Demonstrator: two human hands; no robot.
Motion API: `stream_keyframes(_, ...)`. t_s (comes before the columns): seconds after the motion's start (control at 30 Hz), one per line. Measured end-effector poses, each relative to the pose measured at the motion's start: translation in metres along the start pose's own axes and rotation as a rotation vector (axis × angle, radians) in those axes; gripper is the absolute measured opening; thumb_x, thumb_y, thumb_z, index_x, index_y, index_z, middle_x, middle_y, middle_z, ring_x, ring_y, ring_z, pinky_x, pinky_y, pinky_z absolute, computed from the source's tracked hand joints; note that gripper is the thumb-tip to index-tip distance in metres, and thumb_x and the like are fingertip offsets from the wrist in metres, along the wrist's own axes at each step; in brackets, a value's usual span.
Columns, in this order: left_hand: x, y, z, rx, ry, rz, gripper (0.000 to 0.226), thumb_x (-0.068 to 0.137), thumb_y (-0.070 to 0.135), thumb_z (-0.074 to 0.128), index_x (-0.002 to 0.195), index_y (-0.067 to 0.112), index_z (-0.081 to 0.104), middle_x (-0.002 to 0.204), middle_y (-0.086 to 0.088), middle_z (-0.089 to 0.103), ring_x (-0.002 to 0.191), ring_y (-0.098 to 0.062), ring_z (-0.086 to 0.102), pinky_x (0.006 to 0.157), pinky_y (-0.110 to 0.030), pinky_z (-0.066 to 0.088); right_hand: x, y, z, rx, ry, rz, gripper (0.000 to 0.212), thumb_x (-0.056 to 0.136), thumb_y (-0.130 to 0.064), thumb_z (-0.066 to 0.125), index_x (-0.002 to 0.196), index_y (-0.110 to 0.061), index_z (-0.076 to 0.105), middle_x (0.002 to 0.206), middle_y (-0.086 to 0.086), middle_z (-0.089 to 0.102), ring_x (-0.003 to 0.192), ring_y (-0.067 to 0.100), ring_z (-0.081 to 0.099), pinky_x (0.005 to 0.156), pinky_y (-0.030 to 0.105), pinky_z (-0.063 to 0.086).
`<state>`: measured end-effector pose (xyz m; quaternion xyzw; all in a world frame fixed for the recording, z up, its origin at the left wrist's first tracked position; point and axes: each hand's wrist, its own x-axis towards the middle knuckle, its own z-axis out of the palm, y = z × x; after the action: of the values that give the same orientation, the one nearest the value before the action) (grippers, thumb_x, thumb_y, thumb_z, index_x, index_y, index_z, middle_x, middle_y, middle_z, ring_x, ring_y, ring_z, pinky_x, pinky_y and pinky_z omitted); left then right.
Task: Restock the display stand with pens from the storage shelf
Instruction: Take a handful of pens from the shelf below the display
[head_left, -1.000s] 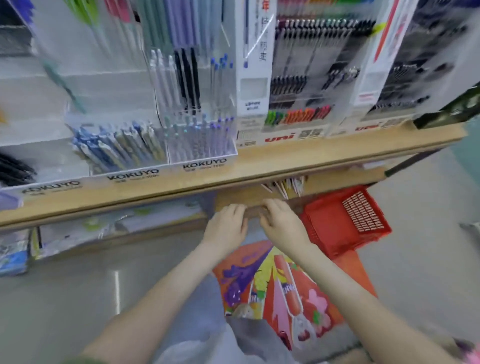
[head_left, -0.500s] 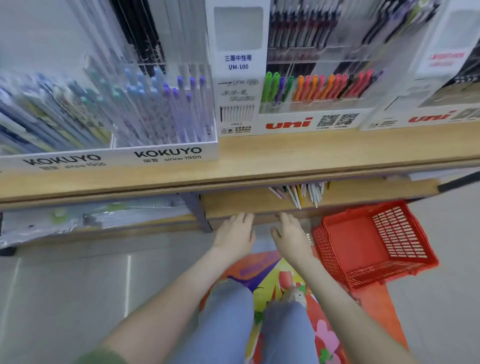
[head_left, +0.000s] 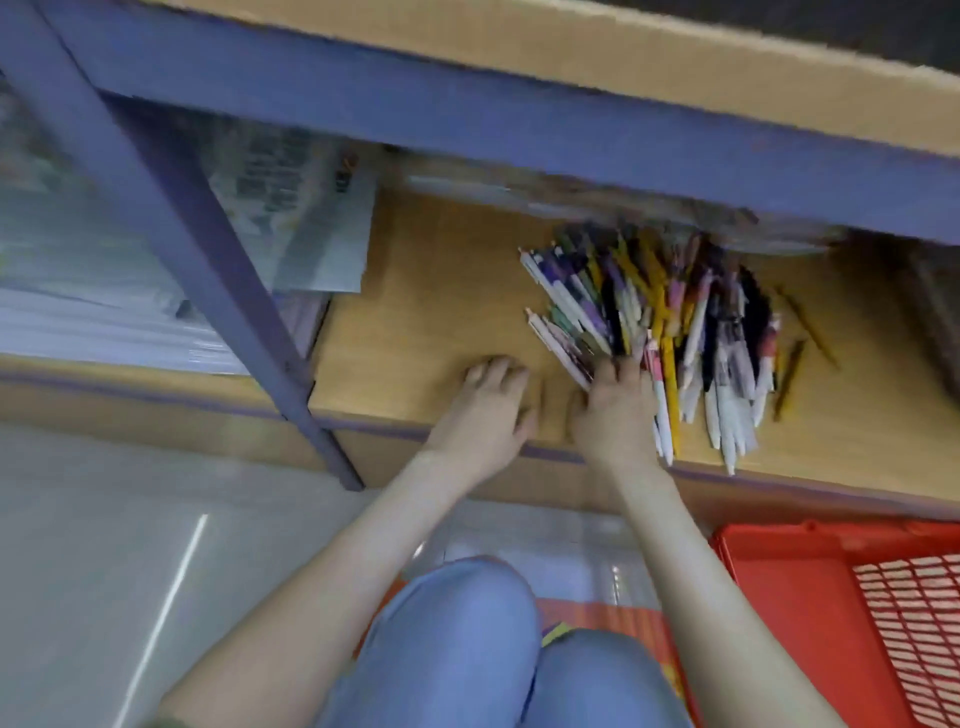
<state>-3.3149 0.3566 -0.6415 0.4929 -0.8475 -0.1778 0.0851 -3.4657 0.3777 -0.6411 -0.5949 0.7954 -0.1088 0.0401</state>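
Note:
A loose heap of pens (head_left: 670, 322), white, yellow, purple and black, lies on the low wooden storage shelf (head_left: 447, 291). My right hand (head_left: 615, 410) rests on the shelf at the heap's left edge, fingertips touching the nearest pens; the blur hides whether it grips any. My left hand (head_left: 488, 410) lies flat on the bare shelf board to the left, fingers apart, holding nothing. The display stand is out of view.
A blue metal upright (head_left: 218, 270) and crossbar (head_left: 519, 124) frame the shelf. Packaged paper goods (head_left: 291, 208) lie at the left of the shelf. A red plastic basket (head_left: 857, 613) stands on the floor at the lower right. My knees (head_left: 467, 639) are below.
My view has dropped from the display stand down to the lower shelf. Both hands have reached from the shelf's front edge onto the board, the right one up against the pens.

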Motion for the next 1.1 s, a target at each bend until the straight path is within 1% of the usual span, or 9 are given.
stream_keyframes(0.17, 0.016, 0.011, 0.021, -0.061, 0.203, -0.015, 0.042, 0.101, 0.028, 0.038, 0.138, 0.01, 0.047, 0.146, -0.007, 0.04, 0.133, -0.023, 0.029, 0.109, -0.029, 0.02, 0.01, 0.008, 0.0, 0.233, -0.097, -0.034, 0.031, 0.085, -0.011, 0.056, 0.115, -0.004, 0.055, 0.114, 0.013, 0.054, 0.11, 0.03, 0.048, 0.086, 0.032, 0.04)
stream_keyframes(0.33, 0.028, 0.022, 0.012, -0.337, 0.156, -0.139, 0.039, 0.104, 0.021, 0.032, 0.136, 0.011, 0.05, 0.141, -0.009, 0.048, 0.13, -0.024, 0.035, 0.103, -0.022, 0.022, 0.006, -0.005, -0.021, 0.625, -0.255, -0.037, 0.015, 0.086, -0.009, 0.055, 0.082, -0.023, 0.058, 0.059, -0.005, 0.061, 0.062, 0.012, 0.06, 0.058, 0.017, 0.045)
stream_keyframes(0.5, 0.032, 0.03, -0.001, -0.431, 0.151, -0.26, 0.033, 0.102, 0.018, 0.037, 0.134, 0.017, 0.047, 0.09, -0.011, 0.066, 0.072, -0.026, 0.063, 0.056, -0.025, 0.047, 0.005, -0.022, -0.014, 0.659, -0.235, -0.048, 0.026, 0.09, -0.004, 0.045, 0.098, -0.026, 0.058, 0.087, -0.005, 0.065, 0.074, 0.007, 0.057, 0.058, 0.012, 0.042)
stream_keyframes(0.63, 0.04, 0.025, -0.008, -0.719, 0.121, -0.417, 0.036, 0.092, 0.007, 0.056, 0.127, 0.013, 0.052, 0.113, -0.01, 0.066, 0.089, -0.03, 0.065, 0.065, -0.034, 0.051, 0.003, -0.02, -0.008, 1.076, -0.286, 0.009, 0.047, 0.086, 0.011, 0.048, 0.098, -0.034, 0.057, 0.099, -0.016, 0.065, 0.098, 0.002, 0.062, 0.084, 0.015, 0.048)
stream_keyframes(0.73, 0.036, 0.017, -0.006, -0.995, 0.12, -0.441, 0.016, 0.088, -0.002, 0.058, 0.092, 0.013, 0.061, 0.093, -0.013, 0.069, 0.084, -0.028, 0.065, 0.077, -0.037, 0.054, 0.0, -0.018, -0.007, 1.139, -0.292, -0.039, 0.051, 0.088, 0.015, 0.042, 0.104, -0.031, 0.057, 0.103, -0.02, 0.064, 0.098, -0.009, 0.06, 0.086, 0.012, 0.047)
stream_keyframes(0.8, 0.032, 0.012, -0.008, -1.131, 0.12, -0.46, 0.02, 0.089, -0.004, 0.058, 0.087, 0.016, 0.061, 0.088, -0.006, 0.067, 0.083, -0.019, 0.064, 0.072, -0.022, 0.051, 0.001, -0.018, -0.01, 1.156, -0.312, -0.059, 0.046, 0.091, 0.012, 0.043, 0.113, -0.026, 0.056, 0.108, -0.017, 0.063, 0.1, -0.009, 0.059, 0.09, 0.012, 0.047)
stream_keyframes(0.93, 0.028, 0.008, -0.013, -1.297, 0.047, -0.497, 0.014, 0.094, 0.002, 0.055, 0.106, 0.008, 0.057, 0.101, -0.012, 0.066, 0.095, -0.022, 0.065, 0.083, -0.031, 0.053, 0.012, -0.01, -0.012, 0.774, -0.078, -0.07, 0.042, 0.091, 0.003, 0.045, 0.128, -0.015, 0.054, 0.122, -0.001, 0.06, 0.118, 0.012, 0.052, 0.103, 0.027, 0.041)
stream_keyframes(1.0, 0.023, 0.01, -0.016, -1.41, -0.008, -0.502, 0.008, 0.098, 0.005, 0.048, 0.103, 0.01, 0.052, 0.095, -0.014, 0.067, 0.083, -0.022, 0.067, 0.077, -0.034, 0.057, 0.018, 0.0, -0.007, 0.349, 0.122, -0.071, 0.043, 0.087, -0.001, 0.052, 0.13, -0.008, 0.051, 0.126, 0.013, 0.055, 0.122, 0.03, 0.043, 0.103, 0.04, 0.035)
stream_keyframes(1.1, 0.019, 0.014, -0.017, -1.582, -0.038, -0.497, 0.011, 0.101, 0.007, 0.042, 0.111, 0.011, 0.045, 0.091, -0.017, 0.064, 0.069, -0.025, 0.069, 0.066, -0.038, 0.06, 0.021, 0.013, -0.003, -0.013, 0.139, 0.033, 0.044, 0.087, -0.014, 0.057, 0.127, -0.001, 0.045, 0.125, 0.019, 0.05, 0.116, 0.037, 0.041, 0.093, 0.044, 0.032)
